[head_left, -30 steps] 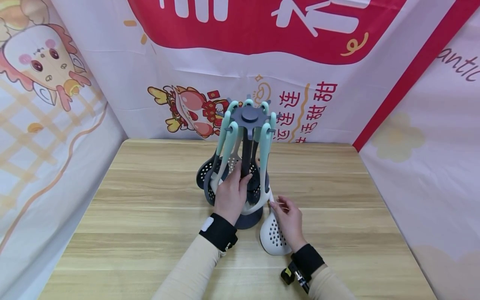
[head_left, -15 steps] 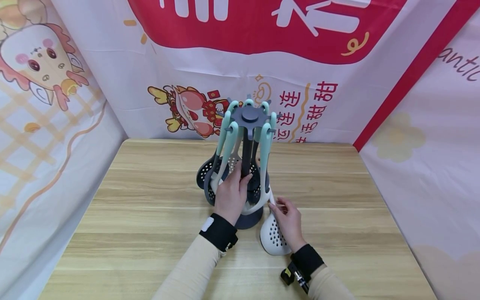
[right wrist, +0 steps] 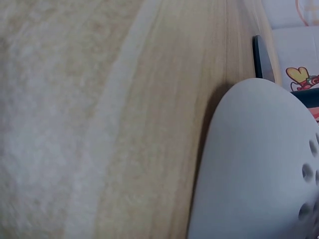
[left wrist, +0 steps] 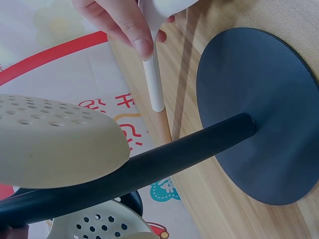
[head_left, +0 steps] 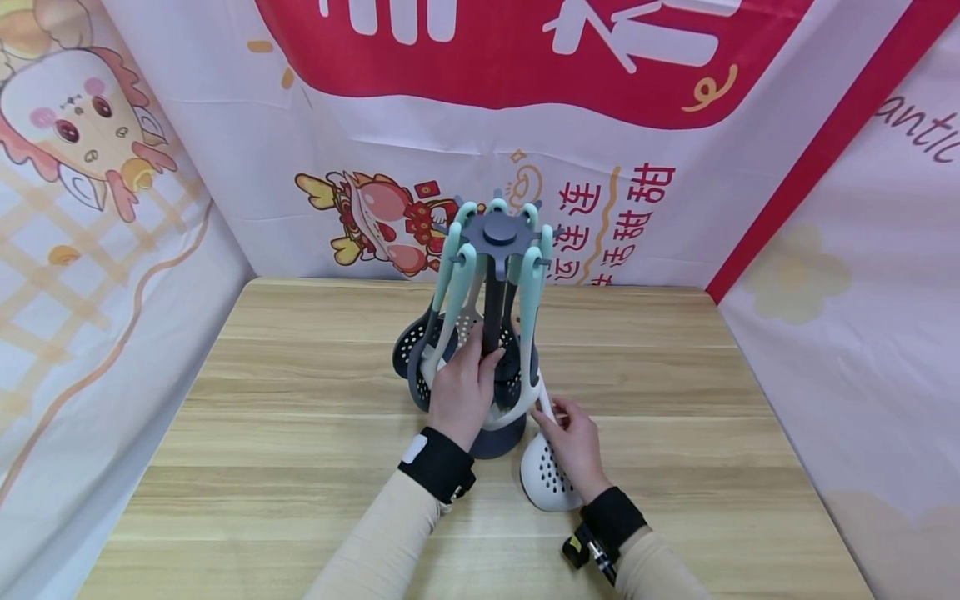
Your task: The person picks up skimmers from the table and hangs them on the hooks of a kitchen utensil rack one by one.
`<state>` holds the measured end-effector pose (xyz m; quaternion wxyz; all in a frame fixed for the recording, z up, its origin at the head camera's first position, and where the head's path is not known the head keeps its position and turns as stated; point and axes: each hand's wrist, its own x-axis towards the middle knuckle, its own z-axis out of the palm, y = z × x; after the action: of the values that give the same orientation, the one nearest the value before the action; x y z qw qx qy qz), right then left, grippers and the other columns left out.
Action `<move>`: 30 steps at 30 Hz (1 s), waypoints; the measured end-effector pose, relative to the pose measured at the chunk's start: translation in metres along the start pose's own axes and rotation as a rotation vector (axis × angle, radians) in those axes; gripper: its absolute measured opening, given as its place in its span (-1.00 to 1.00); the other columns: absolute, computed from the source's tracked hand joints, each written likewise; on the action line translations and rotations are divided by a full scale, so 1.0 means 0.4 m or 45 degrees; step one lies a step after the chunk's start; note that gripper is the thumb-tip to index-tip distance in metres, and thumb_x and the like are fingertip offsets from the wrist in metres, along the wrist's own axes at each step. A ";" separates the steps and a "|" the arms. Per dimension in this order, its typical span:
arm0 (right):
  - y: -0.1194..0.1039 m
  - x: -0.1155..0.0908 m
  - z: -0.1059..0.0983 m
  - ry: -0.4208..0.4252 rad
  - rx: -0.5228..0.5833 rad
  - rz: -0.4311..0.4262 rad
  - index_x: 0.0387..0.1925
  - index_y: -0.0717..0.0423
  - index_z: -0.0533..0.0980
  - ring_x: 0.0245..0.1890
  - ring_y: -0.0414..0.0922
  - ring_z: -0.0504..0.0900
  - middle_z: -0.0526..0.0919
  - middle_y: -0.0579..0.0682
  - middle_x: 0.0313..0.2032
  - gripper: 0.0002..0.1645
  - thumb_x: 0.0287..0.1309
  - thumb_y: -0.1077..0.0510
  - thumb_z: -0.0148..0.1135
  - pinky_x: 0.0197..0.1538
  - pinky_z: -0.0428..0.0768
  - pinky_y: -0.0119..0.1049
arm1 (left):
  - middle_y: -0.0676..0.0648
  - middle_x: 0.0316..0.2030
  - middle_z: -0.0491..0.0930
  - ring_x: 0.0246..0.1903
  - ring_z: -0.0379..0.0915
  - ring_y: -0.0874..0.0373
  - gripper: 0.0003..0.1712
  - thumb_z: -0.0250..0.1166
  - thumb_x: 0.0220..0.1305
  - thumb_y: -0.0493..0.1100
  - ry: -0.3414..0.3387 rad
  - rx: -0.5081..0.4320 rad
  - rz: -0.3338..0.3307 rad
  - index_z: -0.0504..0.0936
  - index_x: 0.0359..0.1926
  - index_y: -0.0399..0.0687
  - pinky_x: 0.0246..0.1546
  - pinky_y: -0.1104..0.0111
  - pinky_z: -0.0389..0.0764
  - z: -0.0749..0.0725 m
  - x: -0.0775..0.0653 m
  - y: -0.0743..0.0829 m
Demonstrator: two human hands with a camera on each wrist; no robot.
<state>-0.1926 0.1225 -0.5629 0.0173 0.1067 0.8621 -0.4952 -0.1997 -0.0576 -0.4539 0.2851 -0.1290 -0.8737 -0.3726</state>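
Note:
A dark grey rotating utensil rack (head_left: 501, 233) stands upright with several mint-handled utensils hanging from its hooks. My left hand (head_left: 463, 390) grips its dark post (left wrist: 149, 167), above the round base (left wrist: 259, 114). Right of the base, my right hand (head_left: 576, 442) pinches the white neck of a skimmer (head_left: 543, 475), its perforated bowl low over the table. In the left wrist view, fingers (left wrist: 134, 30) of the right hand lie on that neck, and a wood-coloured handle continues beyond it. The skimmer's pale bowl (right wrist: 254, 164) fills the right side of the right wrist view.
The rack and skimmer are on a wood-grain table (head_left: 300, 500). Printed cloth (head_left: 480, 133) hangs behind it and along both sides. A hanging perforated utensil (left wrist: 55, 144) comes close to the left wrist camera.
The fingers of my right hand have shifted slightly left and down on the skimmer's neck. My left hand and the rack stay where they were.

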 end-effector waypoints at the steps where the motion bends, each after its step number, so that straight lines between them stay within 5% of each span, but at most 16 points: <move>1: 0.001 0.000 0.000 0.000 -0.002 -0.003 0.21 0.20 0.48 -0.18 -0.06 0.61 0.62 0.12 -0.06 -0.41 0.25 -0.01 0.34 -0.23 0.55 -0.37 | -0.19 -0.18 0.71 -0.20 0.71 -0.04 -0.63 0.15 0.48 -0.14 0.002 -0.002 0.002 0.44 0.19 -0.23 -0.22 0.16 0.72 0.000 0.000 0.000; 30: -0.001 0.006 0.011 -0.038 -0.210 0.024 0.15 0.20 0.53 -0.38 -0.10 0.57 0.70 0.08 -0.26 -0.52 0.33 0.00 0.20 -0.37 0.50 -0.35 | -0.19 -0.19 0.71 -0.21 0.71 -0.05 -0.63 0.13 0.49 -0.13 -0.007 -0.020 -0.008 0.44 0.18 -0.23 -0.23 0.16 0.72 0.002 0.000 -0.002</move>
<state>-0.1953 0.1188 -0.5651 0.0437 0.1056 0.8986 -0.4237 -0.2006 -0.0576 -0.4548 0.2807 -0.1295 -0.8718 -0.3800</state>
